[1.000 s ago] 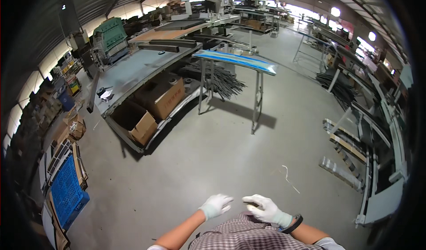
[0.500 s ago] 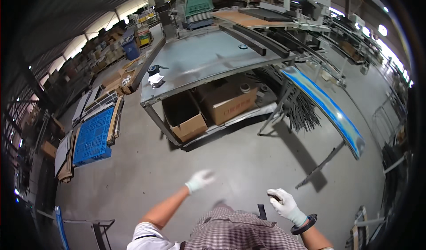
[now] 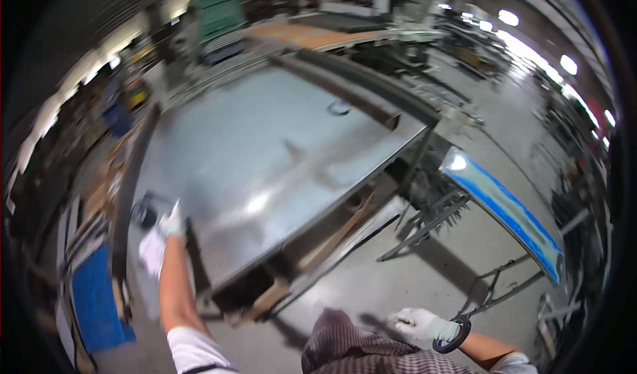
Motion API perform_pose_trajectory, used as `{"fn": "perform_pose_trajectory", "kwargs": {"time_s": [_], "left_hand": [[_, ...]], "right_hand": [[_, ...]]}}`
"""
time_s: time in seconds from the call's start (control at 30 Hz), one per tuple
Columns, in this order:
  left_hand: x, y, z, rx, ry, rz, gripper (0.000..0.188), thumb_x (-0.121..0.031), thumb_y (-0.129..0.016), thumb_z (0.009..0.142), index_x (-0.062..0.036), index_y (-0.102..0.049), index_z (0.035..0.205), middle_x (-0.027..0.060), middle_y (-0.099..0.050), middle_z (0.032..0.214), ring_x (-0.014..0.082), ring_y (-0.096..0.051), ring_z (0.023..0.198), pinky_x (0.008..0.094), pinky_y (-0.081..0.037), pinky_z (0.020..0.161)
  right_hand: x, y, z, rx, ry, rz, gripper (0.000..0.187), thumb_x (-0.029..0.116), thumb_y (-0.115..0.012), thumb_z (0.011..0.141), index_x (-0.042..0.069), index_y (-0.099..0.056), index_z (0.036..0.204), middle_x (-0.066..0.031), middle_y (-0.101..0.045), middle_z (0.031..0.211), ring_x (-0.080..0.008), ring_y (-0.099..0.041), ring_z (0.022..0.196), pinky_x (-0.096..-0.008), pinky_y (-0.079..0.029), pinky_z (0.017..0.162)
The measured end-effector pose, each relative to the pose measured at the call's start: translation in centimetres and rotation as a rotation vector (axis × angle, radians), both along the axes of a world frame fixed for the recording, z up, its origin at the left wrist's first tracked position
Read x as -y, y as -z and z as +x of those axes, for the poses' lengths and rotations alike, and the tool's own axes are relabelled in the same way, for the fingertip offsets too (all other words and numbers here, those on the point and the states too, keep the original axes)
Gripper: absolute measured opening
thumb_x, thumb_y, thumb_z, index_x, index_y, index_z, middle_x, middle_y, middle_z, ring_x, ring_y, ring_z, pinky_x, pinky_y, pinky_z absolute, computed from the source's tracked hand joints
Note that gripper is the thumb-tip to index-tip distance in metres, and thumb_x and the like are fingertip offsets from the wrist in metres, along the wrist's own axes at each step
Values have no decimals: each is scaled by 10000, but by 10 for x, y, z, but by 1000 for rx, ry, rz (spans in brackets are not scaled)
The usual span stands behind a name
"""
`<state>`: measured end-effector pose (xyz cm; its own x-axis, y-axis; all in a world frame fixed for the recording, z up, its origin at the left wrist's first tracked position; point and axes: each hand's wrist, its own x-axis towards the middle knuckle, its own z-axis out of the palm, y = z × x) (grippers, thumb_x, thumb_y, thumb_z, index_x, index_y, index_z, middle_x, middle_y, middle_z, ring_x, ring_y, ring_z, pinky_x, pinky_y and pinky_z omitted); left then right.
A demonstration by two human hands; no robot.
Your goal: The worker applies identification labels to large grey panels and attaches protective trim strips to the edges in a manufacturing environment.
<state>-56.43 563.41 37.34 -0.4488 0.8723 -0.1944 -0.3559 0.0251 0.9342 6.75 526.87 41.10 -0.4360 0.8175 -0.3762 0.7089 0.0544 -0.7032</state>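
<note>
My left hand, in a white glove, reaches over the near left corner of a metal-topped table. At least one finger is stretched out, though motion blurs the hand. Right beside it lie a dark round object and a crumpled white cloth; contact cannot be made out. My right hand, also gloved, is held low in front of my body with its fingers curled. What it grips, if anything, is hidden. A black ring like a tape roll sits around my right wrist.
A blue-and-silver curved panel rests on a metal stand at the right. Dark bars and a small ring lie on the table. Cardboard shows beneath it. A blue pallet stands at the left.
I have come closer to the table. My left hand has moved left and forward to the dark object and the cloth. My right hand stays low and curled.
</note>
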Motion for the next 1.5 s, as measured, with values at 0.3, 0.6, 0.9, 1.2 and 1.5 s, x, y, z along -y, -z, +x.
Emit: {"fn": "perform_pose_trajectory", "kwargs": {"time_s": [0.3, 0.6, 0.9, 1.2, 1.5], "left_hand": [[-105, 35, -97, -1089, -415, -731, 407, -258, -660, 809, 48, -590, 1069, 221, -677, 919, 330, -667, 824, 430, -518, 768], [-55, -61, 213, -1055, 566, 294, 78, -85, -675, 804, -36, -616, 790, 23, -548, 687, 134, -506, 656, 316, -438, 612], [-83, -105, 527, -634, 961, 657, 272, -128, -678, 851, -24, -646, 1100, 88, -638, 1044, 191, -599, 934, 318, -474, 827], [-302, -32, 678, -645, 43, -185, 895, -290, -766, 760, 16, -290, 1454, 216, -492, 1340, 308, -506, 1210, 366, -404, 1021], [-248, -28, 779, -413, 103, 73, 724, -70, -749, 815, 56, -347, 1404, 114, -592, 1149, 160, -589, 964, 280, -501, 849]], "right_hand": [[-107, -11, -35, 75, 67, -181, 427, 344, -460, 977, 121, -531, 1335, -181, -584, 1260, -400, -565, 1119, -439, -444, 981], [-292, -132, -66, -216, 301, 736, 273, 110, -528, 901, 24, -553, 1159, -151, -592, 978, -309, -589, 914, -418, -514, 819], [-369, -114, 174, 410, 6, 493, 266, 208, -622, 825, 80, -595, 1057, -136, -657, 935, -346, -647, 855, -440, -526, 752], [-602, -74, 389, -430, 585, 295, 263, 124, -614, 930, 18, -587, 1169, -4, -629, 893, -38, -552, 749, -208, -449, 646], [-729, 7, 392, -1055, 523, -245, 354, 134, -598, 947, 18, -545, 1278, -72, -618, 1167, -128, -607, 1024, -264, -510, 860]]}}
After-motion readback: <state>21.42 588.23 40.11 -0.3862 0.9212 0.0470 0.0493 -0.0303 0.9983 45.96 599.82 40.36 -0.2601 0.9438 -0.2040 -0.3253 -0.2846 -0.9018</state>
